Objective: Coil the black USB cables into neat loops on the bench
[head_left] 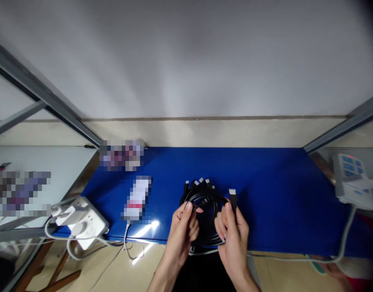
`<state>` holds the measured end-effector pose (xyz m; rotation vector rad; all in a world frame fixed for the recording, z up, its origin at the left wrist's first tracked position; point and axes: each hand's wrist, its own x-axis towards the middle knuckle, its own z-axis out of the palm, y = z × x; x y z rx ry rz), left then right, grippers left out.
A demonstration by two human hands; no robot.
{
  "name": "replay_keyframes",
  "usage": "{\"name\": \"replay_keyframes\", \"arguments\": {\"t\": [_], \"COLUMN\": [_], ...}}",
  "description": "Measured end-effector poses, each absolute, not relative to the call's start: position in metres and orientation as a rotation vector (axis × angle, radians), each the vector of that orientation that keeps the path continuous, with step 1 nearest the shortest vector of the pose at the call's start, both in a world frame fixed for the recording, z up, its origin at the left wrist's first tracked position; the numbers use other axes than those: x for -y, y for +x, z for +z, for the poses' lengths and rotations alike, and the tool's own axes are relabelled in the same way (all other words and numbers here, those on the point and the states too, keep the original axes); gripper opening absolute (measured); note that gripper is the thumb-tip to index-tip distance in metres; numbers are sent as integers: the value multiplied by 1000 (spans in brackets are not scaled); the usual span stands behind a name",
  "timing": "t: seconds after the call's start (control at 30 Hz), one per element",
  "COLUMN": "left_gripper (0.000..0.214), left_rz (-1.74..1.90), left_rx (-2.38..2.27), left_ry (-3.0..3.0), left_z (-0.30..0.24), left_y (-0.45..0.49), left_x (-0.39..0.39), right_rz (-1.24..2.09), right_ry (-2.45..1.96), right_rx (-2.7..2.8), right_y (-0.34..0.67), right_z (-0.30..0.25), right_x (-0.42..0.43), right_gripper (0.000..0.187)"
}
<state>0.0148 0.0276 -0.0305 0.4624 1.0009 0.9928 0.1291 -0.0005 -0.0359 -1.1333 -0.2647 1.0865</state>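
Note:
A bundle of looped black cables [209, 197] lies at the front edge of the blue table, between my two hands. My left hand [184, 223] is closed on the left side of the loops, thumb on top. On the right side, my right hand [233, 227] grips the cable, and a black plug with a silver metal end [232, 194] sticks up above its fingers. Several more plugs [201, 181] with pale metal tips point away from me behind the loops. The bottom of the coil is partly hidden by my hands.
A pixelated phone-like object [138, 198] with a white cable lies left on the blue table [274, 182]. A white power strip [89, 223] with plugs sits at the left front corner. Another white power strip [353, 178] is at far right. Grey metal posts [61, 109] flank the table.

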Motion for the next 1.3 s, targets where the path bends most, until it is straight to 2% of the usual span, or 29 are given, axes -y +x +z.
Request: {"name": "replay_keyframes", "arguments": {"t": [0.1, 0.27, 0.5, 0.6, 0.73, 1.03, 1.3], "left_gripper": [59, 57, 53, 45, 60, 45, 62], "left_rz": [970, 958, 1159, 1120, 1084, 962, 1031], "left_rx": [-987, -991, -1169, -1216, -1200, -1077, -1094], "left_ry": [459, 464, 579, 673, 746, 589, 522], "left_z": [-30, -27, -18, -17, -24, -17, -23], "left_y": [11, 11, 20, 18, 16, 9, 13], "left_x": [-28, -24, -17, -17, -17, -19, -18], "right_rz": [1064, 1050, 1042, 1034, 1031, 1055, 1180], "right_ry": [-1168, -1232, -1226, -1227, -1231, -1214, -1168], "right_rx": [276, 342, 350, 344, 342, 322, 336], "right_y": [127, 129, 130, 130, 131, 131, 139], "right_z": [-36, -39, -37, -38, -39, -40, -32], "right_x": [1, 2, 1, 3, 6, 7, 5], "right_gripper": [40, 54, 55, 57, 58, 60, 56]}}
